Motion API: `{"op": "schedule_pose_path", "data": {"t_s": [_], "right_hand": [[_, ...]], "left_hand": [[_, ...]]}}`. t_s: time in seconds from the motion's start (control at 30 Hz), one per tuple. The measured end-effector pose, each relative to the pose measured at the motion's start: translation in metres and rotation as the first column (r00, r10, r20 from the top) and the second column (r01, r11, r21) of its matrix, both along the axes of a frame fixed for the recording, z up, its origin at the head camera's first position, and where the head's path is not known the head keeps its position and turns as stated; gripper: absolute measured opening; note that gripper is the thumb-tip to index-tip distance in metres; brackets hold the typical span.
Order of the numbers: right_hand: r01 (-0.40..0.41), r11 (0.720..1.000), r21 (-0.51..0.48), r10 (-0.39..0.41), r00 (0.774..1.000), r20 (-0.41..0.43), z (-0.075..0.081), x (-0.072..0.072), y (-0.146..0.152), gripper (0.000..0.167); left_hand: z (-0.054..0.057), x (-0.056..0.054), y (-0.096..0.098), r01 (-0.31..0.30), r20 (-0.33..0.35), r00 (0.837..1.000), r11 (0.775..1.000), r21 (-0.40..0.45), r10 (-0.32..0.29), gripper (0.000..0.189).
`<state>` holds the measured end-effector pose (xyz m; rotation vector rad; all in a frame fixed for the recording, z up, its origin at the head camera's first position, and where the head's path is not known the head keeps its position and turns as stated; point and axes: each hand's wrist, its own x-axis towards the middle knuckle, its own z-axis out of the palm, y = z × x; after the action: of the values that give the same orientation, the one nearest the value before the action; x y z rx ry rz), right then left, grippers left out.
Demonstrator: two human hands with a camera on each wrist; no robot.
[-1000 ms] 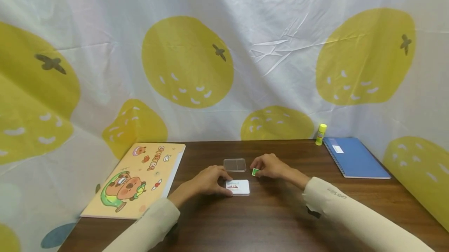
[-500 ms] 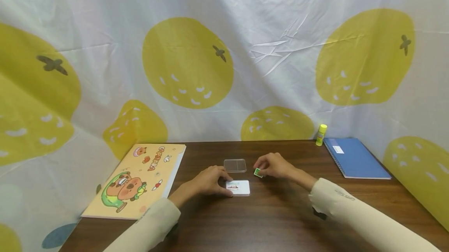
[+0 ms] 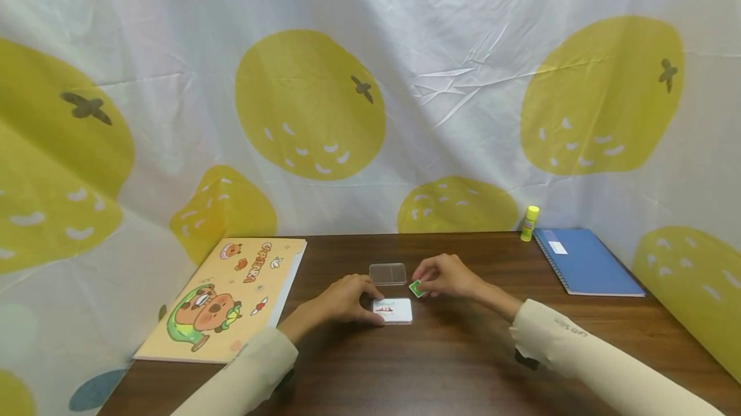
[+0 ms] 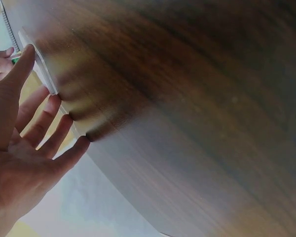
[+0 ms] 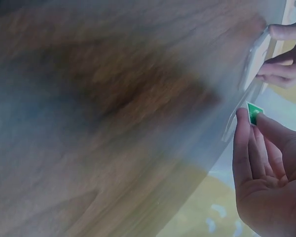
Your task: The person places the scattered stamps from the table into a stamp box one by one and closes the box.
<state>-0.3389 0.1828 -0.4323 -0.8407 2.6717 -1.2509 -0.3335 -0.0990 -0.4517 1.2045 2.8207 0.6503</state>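
A flat white rectangular box (image 3: 396, 310) with a small red print and clear edges lies on the table. My left hand (image 3: 347, 299) holds its left end, with the thumb and a finger on opposite sides. In the left wrist view the other fingertips (image 4: 84, 140) touch the table. My right hand (image 3: 450, 276) pinches a small green square (image 3: 417, 289) with a pale border, stamp-like, just right of the box. In the right wrist view the square (image 5: 253, 113) stands tilted between thumb and finger. Behind the box lies a clear plastic lid-like tray (image 3: 388, 274).
At the left lies a cartoon-printed folder (image 3: 234, 297). A blue spiral notebook (image 3: 590, 262) lies at the right, with a yellow glue stick (image 3: 529, 223) upright beside it. A fruit-print curtain (image 3: 312, 207) hangs behind the brown wooden table (image 3: 405, 371).
My right hand first shifted slightly right, then back left toward the white box; the green square has turned between its fingers. The left hand and the box have stayed in place.
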Motion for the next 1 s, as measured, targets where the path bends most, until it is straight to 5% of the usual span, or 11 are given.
{"op": "schedule_pose_path", "data": {"t_s": [0.27,0.7,1.0], "right_hand": [[0.008,1.0,0.0,-0.008,1.0,-0.025,-0.003,0.004,-0.011,0.01],[-0.029,0.999,-0.038,0.031,0.998,0.05,-0.008,0.013,-0.024,0.012],[-0.034,0.997,0.076,0.041,0.994,-0.104,-0.015,0.016,-0.024,0.012]], "left_hand": [[0.001,0.0,0.001,-0.008,0.011,1.0,1.0,-0.013,0.008,0.047],[0.001,0.0,0.001,-0.005,0.019,1.0,1.0,-0.003,0.005,0.045],[-0.001,0.0,0.001,-0.004,0.025,1.0,1.0,-0.003,0.004,0.045]]}}
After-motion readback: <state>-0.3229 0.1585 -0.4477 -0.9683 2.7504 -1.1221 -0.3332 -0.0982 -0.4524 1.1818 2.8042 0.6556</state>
